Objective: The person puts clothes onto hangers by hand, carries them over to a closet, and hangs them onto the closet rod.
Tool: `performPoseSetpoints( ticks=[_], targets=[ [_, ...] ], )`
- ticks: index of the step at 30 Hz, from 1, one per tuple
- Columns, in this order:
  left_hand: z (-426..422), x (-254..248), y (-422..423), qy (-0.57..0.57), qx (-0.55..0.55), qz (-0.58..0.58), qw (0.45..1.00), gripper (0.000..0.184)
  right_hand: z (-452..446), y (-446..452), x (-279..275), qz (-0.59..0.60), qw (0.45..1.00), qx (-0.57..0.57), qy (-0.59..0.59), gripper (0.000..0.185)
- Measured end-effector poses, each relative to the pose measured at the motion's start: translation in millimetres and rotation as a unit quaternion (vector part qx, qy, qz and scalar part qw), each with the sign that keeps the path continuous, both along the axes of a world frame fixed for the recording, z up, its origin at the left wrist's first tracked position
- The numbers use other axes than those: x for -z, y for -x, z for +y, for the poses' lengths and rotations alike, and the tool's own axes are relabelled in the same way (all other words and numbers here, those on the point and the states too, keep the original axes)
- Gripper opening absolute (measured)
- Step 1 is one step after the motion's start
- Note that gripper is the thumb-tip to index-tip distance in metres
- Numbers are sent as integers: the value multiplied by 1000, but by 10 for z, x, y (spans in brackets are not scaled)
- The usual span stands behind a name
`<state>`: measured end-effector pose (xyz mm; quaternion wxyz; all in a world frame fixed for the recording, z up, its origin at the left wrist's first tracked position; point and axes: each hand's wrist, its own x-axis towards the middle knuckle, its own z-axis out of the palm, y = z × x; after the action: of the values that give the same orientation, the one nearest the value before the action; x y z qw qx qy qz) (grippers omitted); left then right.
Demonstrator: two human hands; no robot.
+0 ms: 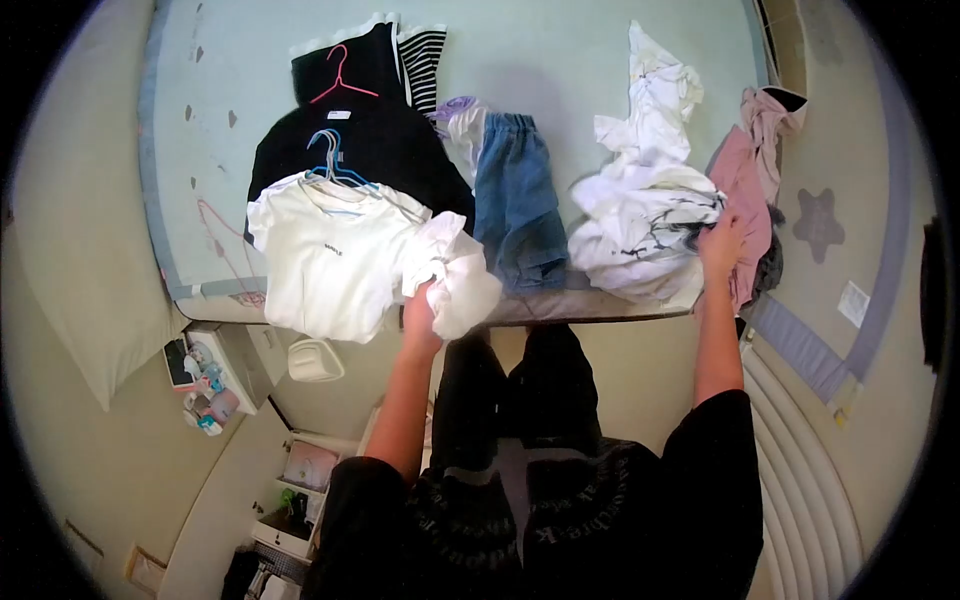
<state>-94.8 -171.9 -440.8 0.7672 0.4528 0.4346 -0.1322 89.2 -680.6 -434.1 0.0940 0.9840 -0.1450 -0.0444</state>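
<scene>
My left hand [420, 317] is closed on a bunched white garment [462, 285], held at the bed's near edge. Beside it lies a white T-shirt [325, 265] with small dark lettering, and blue hangers [335, 165] rest at its neck. At the right, my right hand [720, 245] grips the edge of a crumpled white garment with black print [640, 225]; its fingertips are partly hidden. A pink garment [740, 185] lies against that hand. Between my hands are blue denim-like bottoms [518, 200] with an elastic waist.
A black top [350, 135] with a pink hanger [342, 78] lies behind the white T-shirt, near striped cloth [422, 65]. More white clothing [660, 95] lies farther back. The bed [560, 50] has a padded rail [850, 300] at right. A small cabinet [235, 365] stands lower left.
</scene>
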Motion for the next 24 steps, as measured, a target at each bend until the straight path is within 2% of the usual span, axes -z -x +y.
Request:
performPoseSetpoints(
  ticks=[1,2,3,4,5,6,7,8,9,10,11,14,17,18,19,20,21,22,23,24],
  targets=[
    [-81,-177,-182,11,-48,25,998,34,24,-26,-7,-60,997,5,46,62],
    [-121,-261,-297,23,-94,52,994,39,133,-38,28,-97,993,-64,-37,68],
    [-75,-207,-304,41,-82,39,995,55,346,-21,80,-131,975,-131,-120,74],
    [16,25,-213,-84,30,-20,996,55,691,38,197,-131,958,-203,-152,76],
    [129,392,-51,-206,141,-78,965,56,1084,108,318,-84,933,-192,-293,81],
    [108,317,-185,-87,38,-47,994,57,1526,215,461,-54,918,-192,-344,87],
    [84,231,-329,21,-82,-11,996,58,1984,220,425,-14,912,-193,-361,102],
    [166,364,-347,-106,37,-60,992,57,2333,260,562,-9,920,-139,-367,110],
    [298,540,-315,-229,155,-107,955,57,2610,310,777,-3,925,-85,-371,118],
    [225,336,-559,-54,25,-93,994,54,2808,321,1064,6,925,-33,-378,128],
    [149,119,-812,105,-128,-64,984,52,2981,280,1123,51,923,44,-378,122],
    [175,142,-1116,155,-132,-70,977,51,2991,226,1424,168,894,106,-402,106],
    [155,374,-1316,165,-117,-84,976,54,2365,293,1345,40,939,27,-341,85],
    [111,389,-1390,171,-116,-90,974,54,2045,298,1196,-19,928,7,-372,71],
    [62,424,-1468,196,-111,-93,970,54,1660,355,1169,-55,943,-26,-328,66],
    [-1,491,-1548,205,-109,-82,969,51,1295,366,998,44,934,93,-343,65],
    [-85,565,-1632,216,-105,-71,968,48,783,573,1220,33,955,80,-284,63],
    [-186,640,-1711,227,-102,-61,967,45,402,715,1220,8,970,63,-233,62],
    [-319,703,-1779,186,-90,-50,977,44,117,797,1167,8,982,78,-173,62],
    [-465,755,-1835,197,-84,-47,976,44,-163,881,1158,30,987,91,-131,66]
  ],
)
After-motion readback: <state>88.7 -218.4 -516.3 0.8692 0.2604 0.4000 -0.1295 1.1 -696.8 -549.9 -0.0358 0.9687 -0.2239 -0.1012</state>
